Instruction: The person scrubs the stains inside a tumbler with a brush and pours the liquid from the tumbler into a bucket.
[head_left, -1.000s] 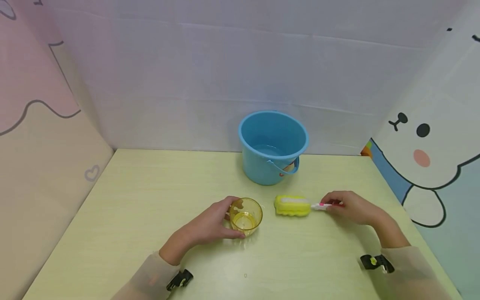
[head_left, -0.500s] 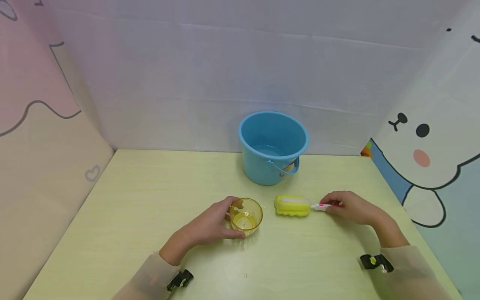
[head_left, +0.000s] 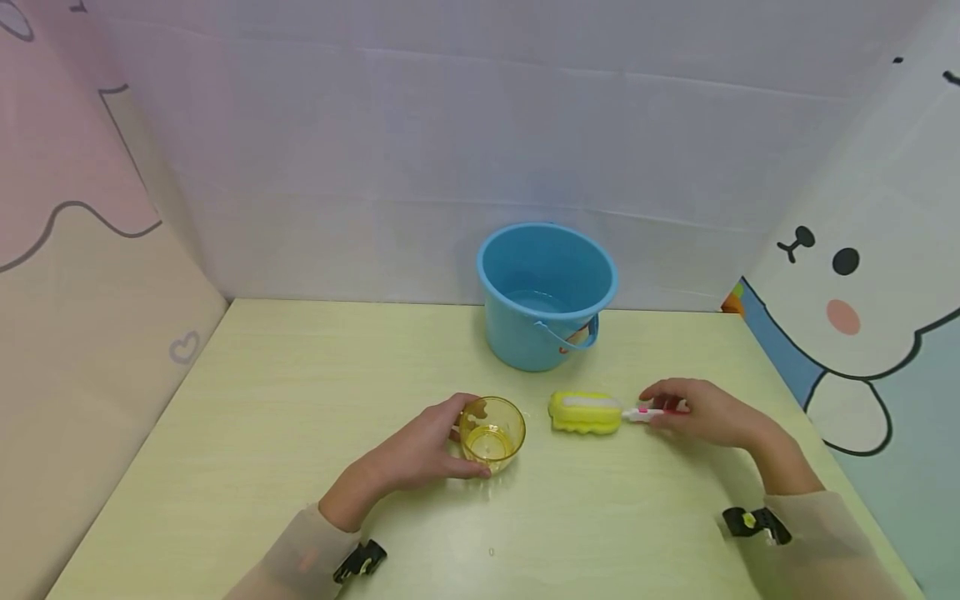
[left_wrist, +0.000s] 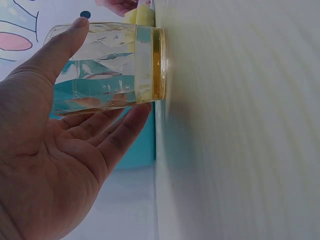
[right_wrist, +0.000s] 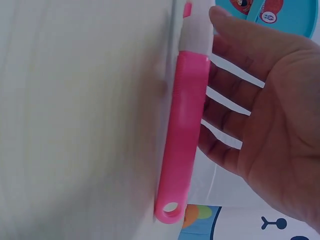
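Note:
In the head view an amber glass (head_left: 492, 429) stands upright on the table. My left hand (head_left: 420, 442) has its thumb on the near side of the glass and its fingers round the far side. The left wrist view shows the faceted glass (left_wrist: 107, 70) between thumb and fingers. To its right lies a bottle brush (head_left: 586, 412) with a yellow sponge head. My right hand (head_left: 705, 412) hovers around its handle. In the right wrist view the pink handle (right_wrist: 182, 130) lies on the table, with the fingers loosely extended behind it and the thumb tip near its white neck.
A blue bucket (head_left: 534, 333) with its handle hanging at the front stands behind the brush, near the back wall. Some clear liquid seems to lie in its bottom. Printed cloth walls enclose the table (head_left: 300, 375) at the back and both sides.
My right hand has lifted slightly and its fingers have loosened from the brush handle. The left hand, glass, brush and bucket have stayed in place.

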